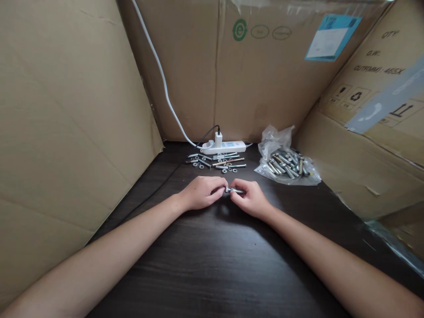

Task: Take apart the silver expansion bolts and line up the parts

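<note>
Above the dark table (198,260), a small metal bolt (234,190) lies sideways between my two hands. My right hand (249,197) is closed around its shank. The fingertips of my left hand (204,192) pinch at its left end, where a nut or the bolt's head shows; which one is too small to tell. Just beyond my hands, several loose bolts (232,162) lie with nuts and washers (224,171) among them. To the right, a clear plastic bag (276,137) holds many more metal bolts (288,163).
A white power strip (233,146) with a plugged-in charger (218,139) sits behind the loose parts. A white cable (162,75) rises from it, and a black cable (149,196) runs left. Cardboard boxes (185,57) wall in the left, back and right.
</note>
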Demonstrator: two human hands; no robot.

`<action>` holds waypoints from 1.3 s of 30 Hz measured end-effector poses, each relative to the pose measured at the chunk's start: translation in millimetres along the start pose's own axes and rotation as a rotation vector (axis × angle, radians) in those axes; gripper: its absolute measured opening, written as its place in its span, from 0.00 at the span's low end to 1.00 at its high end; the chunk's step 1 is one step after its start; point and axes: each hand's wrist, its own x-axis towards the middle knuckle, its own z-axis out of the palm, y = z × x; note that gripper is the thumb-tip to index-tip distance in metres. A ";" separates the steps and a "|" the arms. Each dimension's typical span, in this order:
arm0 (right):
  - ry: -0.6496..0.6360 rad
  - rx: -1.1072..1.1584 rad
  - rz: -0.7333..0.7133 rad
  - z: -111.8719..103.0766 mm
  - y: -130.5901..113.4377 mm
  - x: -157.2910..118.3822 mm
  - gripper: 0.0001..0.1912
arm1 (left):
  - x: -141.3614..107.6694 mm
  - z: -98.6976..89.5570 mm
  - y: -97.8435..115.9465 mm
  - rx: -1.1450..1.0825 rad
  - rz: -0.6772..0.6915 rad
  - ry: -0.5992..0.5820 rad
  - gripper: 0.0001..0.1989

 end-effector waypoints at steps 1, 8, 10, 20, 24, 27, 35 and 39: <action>-0.005 -0.007 -0.003 0.0 0.2 -0.1 0.05 | 0.1 0.0 -0.1 -0.003 -0.002 -0.004 0.09; 0.000 -0.011 -0.007 0.4 1.3 -0.2 0.04 | 1.1 0.9 0.2 0.004 -0.044 -0.040 0.12; 0.003 -0.003 -0.003 0.5 1.3 0.2 0.05 | 0.7 1.0 0.6 0.006 -0.057 -0.021 0.11; 0.007 0.025 0.003 -0.2 0.1 0.5 0.05 | -0.6 -0.1 -0.3 0.030 0.023 0.010 0.12; 0.000 0.006 -0.005 -0.1 0.4 0.4 0.05 | -0.7 -1.0 -1.0 0.043 0.026 0.007 0.11; 0.000 -0.015 -0.010 0.1 0.9 0.3 0.05 | -0.7 -1.4 -1.5 0.029 0.036 0.000 0.11; 0.001 -0.007 -0.007 -0.2 1.0 -0.1 0.05 | 0.7 1.0 -0.2 0.021 -0.010 -0.035 0.12; 0.011 0.012 -0.004 0.1 1.0 0.8 0.05 | 0.8 0.1 2.0 0.024 -0.021 0.016 0.11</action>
